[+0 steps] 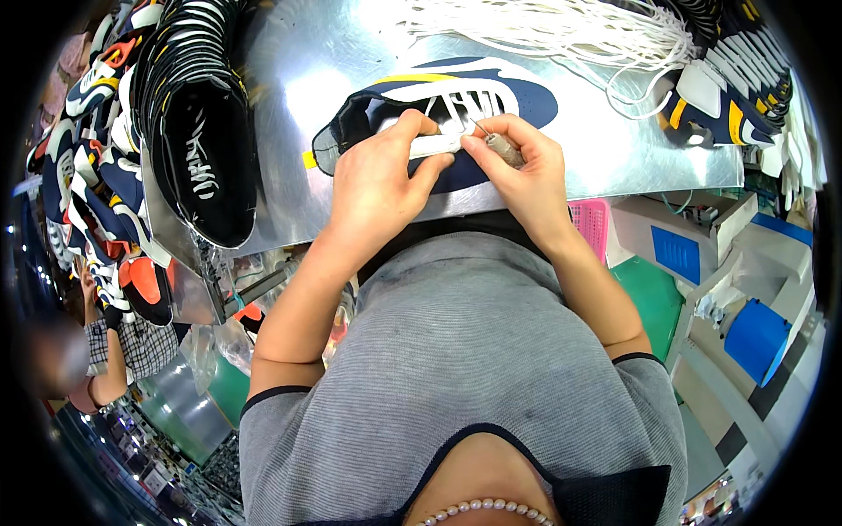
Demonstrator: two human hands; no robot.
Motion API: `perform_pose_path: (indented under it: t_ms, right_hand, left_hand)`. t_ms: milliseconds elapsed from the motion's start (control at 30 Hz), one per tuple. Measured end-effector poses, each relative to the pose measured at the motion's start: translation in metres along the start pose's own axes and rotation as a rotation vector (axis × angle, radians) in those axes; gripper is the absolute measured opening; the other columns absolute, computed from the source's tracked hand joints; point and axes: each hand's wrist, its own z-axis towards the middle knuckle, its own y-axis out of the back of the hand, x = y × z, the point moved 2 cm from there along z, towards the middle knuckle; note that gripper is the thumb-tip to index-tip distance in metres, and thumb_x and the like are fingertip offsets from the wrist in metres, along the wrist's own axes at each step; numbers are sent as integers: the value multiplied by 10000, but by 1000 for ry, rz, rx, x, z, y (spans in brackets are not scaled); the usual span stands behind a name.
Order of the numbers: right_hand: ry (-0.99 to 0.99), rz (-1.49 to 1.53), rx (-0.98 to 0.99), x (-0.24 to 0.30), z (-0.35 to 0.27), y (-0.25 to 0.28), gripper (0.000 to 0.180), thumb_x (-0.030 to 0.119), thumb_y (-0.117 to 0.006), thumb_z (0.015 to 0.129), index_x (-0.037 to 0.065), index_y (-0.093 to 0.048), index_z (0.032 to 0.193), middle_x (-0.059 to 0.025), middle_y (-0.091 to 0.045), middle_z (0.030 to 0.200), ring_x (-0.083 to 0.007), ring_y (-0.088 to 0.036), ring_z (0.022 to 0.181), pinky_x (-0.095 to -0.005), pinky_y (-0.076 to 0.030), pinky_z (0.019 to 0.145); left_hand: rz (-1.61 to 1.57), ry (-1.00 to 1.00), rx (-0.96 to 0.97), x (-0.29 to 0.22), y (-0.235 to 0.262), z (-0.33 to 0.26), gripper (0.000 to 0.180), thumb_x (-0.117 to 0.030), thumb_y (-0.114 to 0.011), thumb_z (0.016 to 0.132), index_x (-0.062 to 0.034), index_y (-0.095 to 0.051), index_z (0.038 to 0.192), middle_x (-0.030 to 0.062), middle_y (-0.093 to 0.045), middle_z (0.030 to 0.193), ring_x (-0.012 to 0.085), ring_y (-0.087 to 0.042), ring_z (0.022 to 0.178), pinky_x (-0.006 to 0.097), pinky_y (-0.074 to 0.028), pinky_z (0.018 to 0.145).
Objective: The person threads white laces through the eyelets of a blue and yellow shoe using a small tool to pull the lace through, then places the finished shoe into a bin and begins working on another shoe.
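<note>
A navy shoe upper (537, 98) with white and yellow trim lies on its side on the metal table, its dark collar to the left. White lace (453, 107) crosses its eyelet area. My left hand (375, 182) grips the white eyelet edge between thumb and index finger. In my right hand (539, 180) is an awl with a wrapped, brownish handle (505, 151); its thin metal shaft points up and left over the laces. My right thumb and index fingertips meet at the eyelet edge, close to the left fingertips. Whether they also pinch the lace is hard to see.
White laces (561, 31) are heaped at the table's (289, 105) far side. Nested black-lined uppers (197, 162) stand at left, beside piled shoes (79, 175). More uppers (728, 96) are stacked far right. A pink basket (589, 226) sits below the edge. Another person (110, 359) works at left.
</note>
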Motion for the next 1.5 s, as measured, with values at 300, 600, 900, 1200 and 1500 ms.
perform_pose_path:
  t_ms: [300, 600, 900, 1200, 1500]
  right_hand:
    - [-5, -25, 28, -6, 4, -1, 177, 122, -735, 873, 40, -639, 997, -20, -648, 708, -55, -546, 631, -226, -437, 571]
    - [-205, -168, 212, 15, -22, 19, 157, 143, -584, 986, 12, -507, 1025, -132, -662, 798, -239, -655, 709, -354, -490, 653]
    - [-138, -245, 212, 5, 1, -1, 137, 121, -576, 952, 2, -510, 940, -140, -650, 681, -332, -657, 661, -413, -500, 640]
    - [-225, -223, 112, 1, -3, -14, 156, 155, -500, 987, 8, -454, 1016, -178, -651, 704, -382, -650, 687, -470, -484, 646]
    - [-275, -447, 324, 36, -9, 57, 214, 247, -525, 996, 36, -562, 987, -135, -628, 717, -269, -634, 672, -379, -487, 643]
  left_hand:
    - [-52, -21, -45, 2, -5, 0, 254, -174, -751, 858, -26, -629, 1024, 124, -723, 922, 257, -716, 825, 326, -528, 716]
    - [-18, -118, -150, 2, -8, 0, 226, -154, -759, 848, -46, -635, 1004, 118, -723, 875, 267, -712, 737, 321, -522, 618]
    - [143, -537, -253, 8, -20, 3, 183, -68, -747, 822, -34, -642, 968, 100, -644, 716, 257, -602, 584, 357, -456, 539]
    - [95, -628, -207, 8, -19, -1, 225, -10, -748, 780, -5, -624, 968, 102, -622, 722, 269, -584, 591, 367, -455, 547]
    - [41, -341, -96, 12, -12, -15, 269, -70, -732, 865, 18, -584, 1071, 137, -692, 954, 278, -686, 788, 329, -539, 696]
